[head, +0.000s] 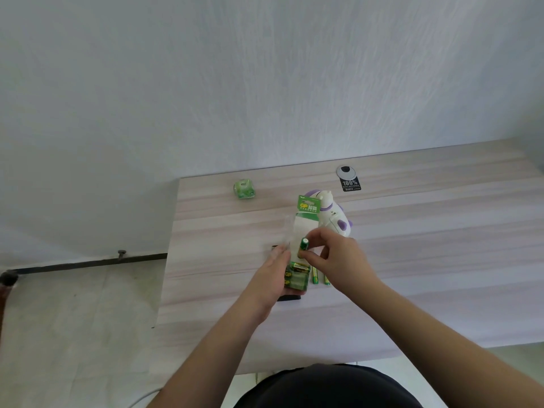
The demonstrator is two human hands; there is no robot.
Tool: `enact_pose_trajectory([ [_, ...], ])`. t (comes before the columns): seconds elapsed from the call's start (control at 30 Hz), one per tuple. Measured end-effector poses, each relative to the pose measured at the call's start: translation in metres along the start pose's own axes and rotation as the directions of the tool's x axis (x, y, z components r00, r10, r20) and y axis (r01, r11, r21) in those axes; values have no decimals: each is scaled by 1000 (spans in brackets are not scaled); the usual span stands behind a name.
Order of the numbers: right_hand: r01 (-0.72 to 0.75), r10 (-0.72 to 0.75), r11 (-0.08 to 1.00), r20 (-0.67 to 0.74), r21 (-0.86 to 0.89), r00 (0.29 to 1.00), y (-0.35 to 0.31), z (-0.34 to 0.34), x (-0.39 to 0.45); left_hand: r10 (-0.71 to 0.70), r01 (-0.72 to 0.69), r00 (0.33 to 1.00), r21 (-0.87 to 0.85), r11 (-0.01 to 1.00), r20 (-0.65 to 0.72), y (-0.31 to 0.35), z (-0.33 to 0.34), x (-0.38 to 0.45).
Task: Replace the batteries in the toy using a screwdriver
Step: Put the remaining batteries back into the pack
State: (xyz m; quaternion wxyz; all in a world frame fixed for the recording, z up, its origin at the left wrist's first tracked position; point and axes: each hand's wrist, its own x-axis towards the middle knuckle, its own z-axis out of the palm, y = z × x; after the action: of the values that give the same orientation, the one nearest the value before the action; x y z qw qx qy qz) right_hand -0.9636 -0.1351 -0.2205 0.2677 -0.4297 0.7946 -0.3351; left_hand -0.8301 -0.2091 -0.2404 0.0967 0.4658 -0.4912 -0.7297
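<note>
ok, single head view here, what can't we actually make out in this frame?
- Screwdriver: none identifiable; a dark object under the left hand is mostly hidden by the hand and battery pack.
- Toy: its battery compartment is not visible; the pack's card and the right hand cover part of it.
- Loose batteries on the table: partly behind the right hand, count unclear.
- Black sticker: small print too tiny.

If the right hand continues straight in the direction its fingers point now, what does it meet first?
Probably the battery pack held by the left hand; the right hand, pinching a battery, points left toward it. Depth is unclear.
</note>
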Motion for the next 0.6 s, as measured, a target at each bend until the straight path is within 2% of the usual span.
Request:
enact_pose_trajectory([
  [0.33, 96, -15, 941, 245, -325, 969, 3, 1, 10, -19, 19, 999, 0, 1000, -48, -1, 2, -5],
  [0.6, 128, -59, 931, 205, -343, 977, 3, 4, 6, -1, 2, 998, 6, 1000, -62, -1, 4, -7],
])
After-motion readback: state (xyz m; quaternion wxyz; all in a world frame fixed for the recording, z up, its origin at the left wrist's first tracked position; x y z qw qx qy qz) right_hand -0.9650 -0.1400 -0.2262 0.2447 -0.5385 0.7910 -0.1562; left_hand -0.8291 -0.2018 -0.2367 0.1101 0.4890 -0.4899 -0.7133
